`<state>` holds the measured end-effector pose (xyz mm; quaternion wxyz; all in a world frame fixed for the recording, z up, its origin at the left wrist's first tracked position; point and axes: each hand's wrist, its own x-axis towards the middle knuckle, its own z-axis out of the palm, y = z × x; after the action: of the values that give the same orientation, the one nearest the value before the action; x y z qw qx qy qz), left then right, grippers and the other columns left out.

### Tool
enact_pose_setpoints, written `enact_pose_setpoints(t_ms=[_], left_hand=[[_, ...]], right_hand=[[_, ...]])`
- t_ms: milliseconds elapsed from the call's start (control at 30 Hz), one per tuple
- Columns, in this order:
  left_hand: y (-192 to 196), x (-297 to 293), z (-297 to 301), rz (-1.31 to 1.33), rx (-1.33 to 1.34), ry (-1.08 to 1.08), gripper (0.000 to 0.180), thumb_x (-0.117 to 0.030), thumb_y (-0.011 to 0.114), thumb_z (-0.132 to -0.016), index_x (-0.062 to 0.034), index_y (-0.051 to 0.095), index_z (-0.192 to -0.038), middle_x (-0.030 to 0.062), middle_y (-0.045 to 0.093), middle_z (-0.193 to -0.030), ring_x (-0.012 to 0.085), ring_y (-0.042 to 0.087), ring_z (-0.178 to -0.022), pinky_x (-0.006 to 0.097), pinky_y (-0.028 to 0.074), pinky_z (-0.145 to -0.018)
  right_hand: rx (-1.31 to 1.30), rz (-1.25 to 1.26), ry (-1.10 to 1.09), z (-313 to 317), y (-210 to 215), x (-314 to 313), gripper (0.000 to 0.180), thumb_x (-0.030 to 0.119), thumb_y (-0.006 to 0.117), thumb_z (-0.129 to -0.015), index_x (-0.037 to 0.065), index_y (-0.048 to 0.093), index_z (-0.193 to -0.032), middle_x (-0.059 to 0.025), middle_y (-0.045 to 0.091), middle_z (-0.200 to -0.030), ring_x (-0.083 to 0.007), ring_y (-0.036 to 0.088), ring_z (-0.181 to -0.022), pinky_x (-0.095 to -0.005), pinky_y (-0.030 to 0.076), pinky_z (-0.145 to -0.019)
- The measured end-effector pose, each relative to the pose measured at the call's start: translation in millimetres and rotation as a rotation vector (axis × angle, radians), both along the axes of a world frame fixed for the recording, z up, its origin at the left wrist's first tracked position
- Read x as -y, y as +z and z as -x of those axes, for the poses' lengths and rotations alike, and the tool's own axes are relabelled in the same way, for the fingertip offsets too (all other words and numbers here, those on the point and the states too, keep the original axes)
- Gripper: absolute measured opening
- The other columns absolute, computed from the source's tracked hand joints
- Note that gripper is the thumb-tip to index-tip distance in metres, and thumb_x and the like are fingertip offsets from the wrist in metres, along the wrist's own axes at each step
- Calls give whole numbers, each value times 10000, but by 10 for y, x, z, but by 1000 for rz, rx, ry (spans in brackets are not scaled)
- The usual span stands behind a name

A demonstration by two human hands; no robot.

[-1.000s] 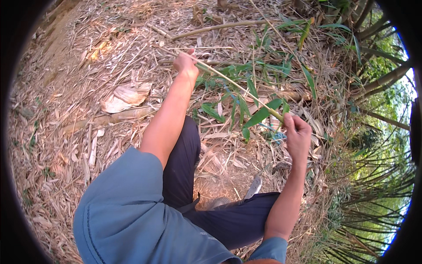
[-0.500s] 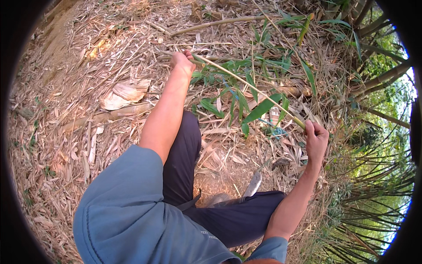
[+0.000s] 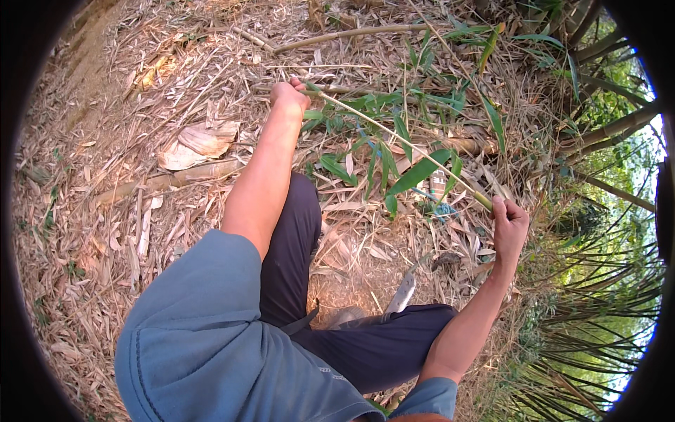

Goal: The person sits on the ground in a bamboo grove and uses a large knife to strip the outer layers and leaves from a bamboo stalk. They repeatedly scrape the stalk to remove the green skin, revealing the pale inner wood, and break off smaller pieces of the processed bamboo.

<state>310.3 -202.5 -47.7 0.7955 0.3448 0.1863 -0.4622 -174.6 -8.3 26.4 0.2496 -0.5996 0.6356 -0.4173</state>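
Note:
A long, thin, pale bamboo stick (image 3: 401, 136), greener toward both ends, stretches slantwise between my two hands above the ground. At its far left end, my left hand (image 3: 288, 93) is closed around it with the arm reached out; part of that grip is hidden by the hand. My right hand (image 3: 511, 224) pinches the nearer, right end between thumb and fingers, just beyond a green section. Beneath the stick lie cut green bamboo leaves (image 3: 422, 174) and a bluish-green tangle of cord or plastic (image 3: 441, 209).
Dry leaf litter (image 3: 91, 246) covers the ground. A thick bamboo pole (image 3: 176, 181) lies at left, and a curved one (image 3: 351, 34) at the far side. Beside my bent leg (image 3: 380, 344) rests a flat pale grey object (image 3: 402, 294). Bamboo stems (image 3: 612, 130) stand at right.
My right hand has shifted slightly right and down, and my left hand slightly left. The stick stays held between them at nearly the same slant.

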Motion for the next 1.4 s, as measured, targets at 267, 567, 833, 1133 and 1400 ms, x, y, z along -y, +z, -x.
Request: enact_pose_setpoints(t_ms=[267, 567, 833, 1133, 1400], left_hand=[[153, -65, 67, -49, 37, 45, 177, -55, 343, -960, 8, 500, -908, 92, 579, -738, 132, 486, -527, 242, 354, -416], [394, -220, 269, -46, 568, 196, 92, -120, 429, -1014, -84, 481, -1081, 71, 525, -687, 141, 486, -512, 276, 354, -429], [314, -199, 332, -118, 524, 40, 275, -107, 426, -1038, -86, 488, -1306, 66, 528, -705, 120, 439, -485, 274, 316, -418], [552, -748, 1447, 14, 611, -199, 230, -126, 451, -1047, -114, 458, -1276, 15, 447, -698, 93, 388, -501, 245, 307, -410], [453, -598, 1336, 40, 543, -259, 145, -169, 462, -1036, -80, 488, -1147, 19, 457, -668, 99, 380, -475, 269, 294, -401]], right_hand=[[-23, -36, -34, 45, 6, 3, 404, 323, 685, -928, -12, 655, -704, 46, 475, -563, -53, 379, -559, -260, 287, -522], [-188, 209, -26, 18, -2, -34, 310, 211, 747, -890, -11, 642, -701, 15, 428, -522, -69, 366, -522, -257, 276, -492], [-95, -37, 284, -481, 34, -21, 196, 181, 777, -858, 19, 672, -821, 43, 510, -590, -46, 424, -548, -262, 295, -483], [-58, 45, 332, -1322, -436, -54, 286, 276, 716, -922, 16, 613, -860, -150, 644, -671, -286, 588, -542, -389, 423, -522], [32, -14, 352, -1490, -422, -52, 246, 250, 677, -950, 7, 635, -963, -166, 652, -708, -282, 580, -580, -383, 448, -573]])
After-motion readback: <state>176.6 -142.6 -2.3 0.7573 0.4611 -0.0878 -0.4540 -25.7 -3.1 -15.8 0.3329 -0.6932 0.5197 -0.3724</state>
